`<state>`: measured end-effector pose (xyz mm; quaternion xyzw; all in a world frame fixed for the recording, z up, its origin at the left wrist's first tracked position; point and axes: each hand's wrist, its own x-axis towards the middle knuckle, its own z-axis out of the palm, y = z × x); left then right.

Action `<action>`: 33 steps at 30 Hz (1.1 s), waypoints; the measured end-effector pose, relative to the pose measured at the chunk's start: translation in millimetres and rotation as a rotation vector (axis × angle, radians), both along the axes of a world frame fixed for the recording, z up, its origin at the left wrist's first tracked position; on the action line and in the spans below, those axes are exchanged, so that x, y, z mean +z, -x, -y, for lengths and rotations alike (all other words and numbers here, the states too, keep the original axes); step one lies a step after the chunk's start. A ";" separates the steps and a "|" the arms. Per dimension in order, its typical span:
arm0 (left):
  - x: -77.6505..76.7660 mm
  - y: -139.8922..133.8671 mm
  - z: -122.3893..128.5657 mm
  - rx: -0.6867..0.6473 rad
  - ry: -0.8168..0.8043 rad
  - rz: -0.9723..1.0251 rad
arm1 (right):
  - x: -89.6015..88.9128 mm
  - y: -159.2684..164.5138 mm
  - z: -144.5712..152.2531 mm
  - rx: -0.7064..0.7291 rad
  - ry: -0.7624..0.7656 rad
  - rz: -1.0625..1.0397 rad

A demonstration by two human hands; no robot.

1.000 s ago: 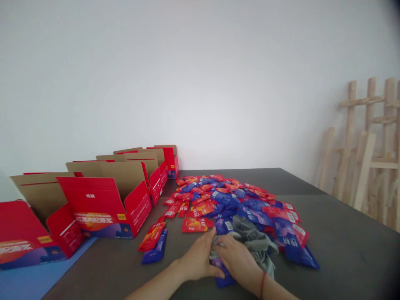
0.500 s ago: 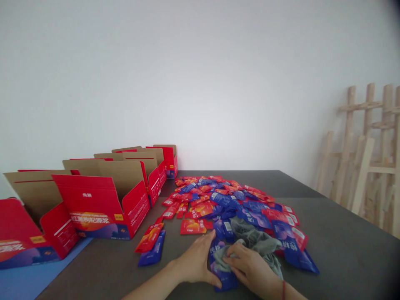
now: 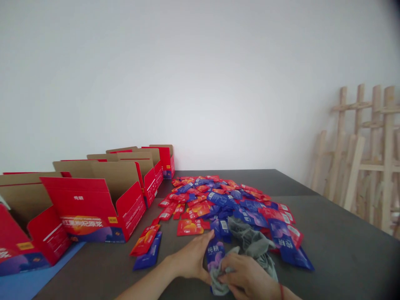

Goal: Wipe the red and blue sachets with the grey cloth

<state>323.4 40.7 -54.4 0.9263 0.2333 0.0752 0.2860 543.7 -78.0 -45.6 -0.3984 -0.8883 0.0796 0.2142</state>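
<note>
Clearly, the left hand [image 3: 193,259] curves half-open along a blue pouch [image 3: 215,251] at its three o'clock, long axis roughly twelve-to-six; the right hand [image 3: 245,273], fingers bunched on gray cloth [image 3: 251,239], covers the six-o'clock end.

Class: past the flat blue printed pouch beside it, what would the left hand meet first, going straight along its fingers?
Beyond the left hand, probably a barcoded flat blue pouch; depth is hard to judge from this single view.
</note>
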 end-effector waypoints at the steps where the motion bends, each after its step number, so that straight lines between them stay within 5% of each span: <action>1: 1.0 -0.4 0.3 -0.001 -0.004 -0.010 | -1.9 -0.2 -3.7 -0.068 0.001 0.011; 5: 7.5 -3.1 1.8 0.012 -0.020 -0.051 | -6.7 9.3 -34.0 -0.296 0.000 0.041; 12: 17.4 -4.1 2.5 -0.031 -0.095 -0.068 | -0.2 4.5 -18.3 0.065 -0.019 -0.079; 20: 47.5 -35.1 2.8 -0.314 -0.276 -0.167 | -24.3 -18.2 -28.7 -0.462 -0.071 -0.446; 26: 65.4 -49.3 0.0 -0.383 -0.439 -0.250 | -28.9 -21.2 -34.1 -0.525 -0.103 -0.609; 33: 69.8 -31.2 0.4 -0.425 -0.553 -0.179 | -30.1 -22.9 -33.8 -0.540 -0.124 -0.631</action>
